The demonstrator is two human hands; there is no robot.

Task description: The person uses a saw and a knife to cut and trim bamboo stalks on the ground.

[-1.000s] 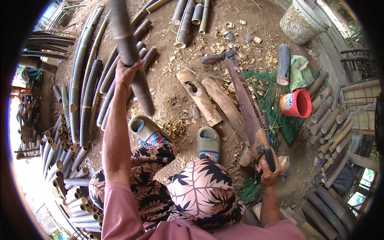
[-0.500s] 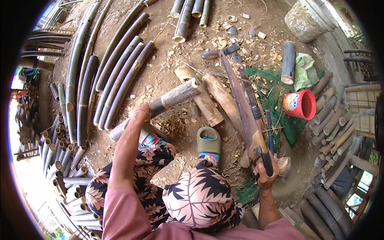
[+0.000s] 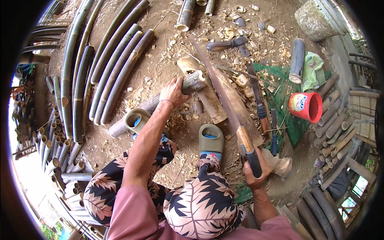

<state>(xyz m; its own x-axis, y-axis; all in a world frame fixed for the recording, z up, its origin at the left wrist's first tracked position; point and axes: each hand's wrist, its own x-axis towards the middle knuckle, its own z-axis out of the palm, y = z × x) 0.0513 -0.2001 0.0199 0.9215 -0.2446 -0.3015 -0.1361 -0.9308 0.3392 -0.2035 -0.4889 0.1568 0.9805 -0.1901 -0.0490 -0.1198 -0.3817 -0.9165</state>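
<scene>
- Bamboo [image 3: 150, 105] lies aslant before you, its far end over a log [image 3: 212, 105].
- Your left hand [image 3: 175, 93] clasps it from above.
- Your right hand [image 3: 255, 170] grips the saw [image 3: 234, 116] (blade pointing away from you).

Red bucket [image 3: 298, 104] sits beyond right hand [image 3: 255, 171], to its right; crumpled green bag [image 3: 313, 72] lies farther, stained pail [image 3: 314, 22] farthest.

The brown earthen floor [image 3: 166, 60] is scattered with pale wood chips [image 3: 271, 29]. At right stands a tan slatted bamboo panel [image 3: 362, 107]; at left, strong white daylight [image 3: 30, 176].
</scene>
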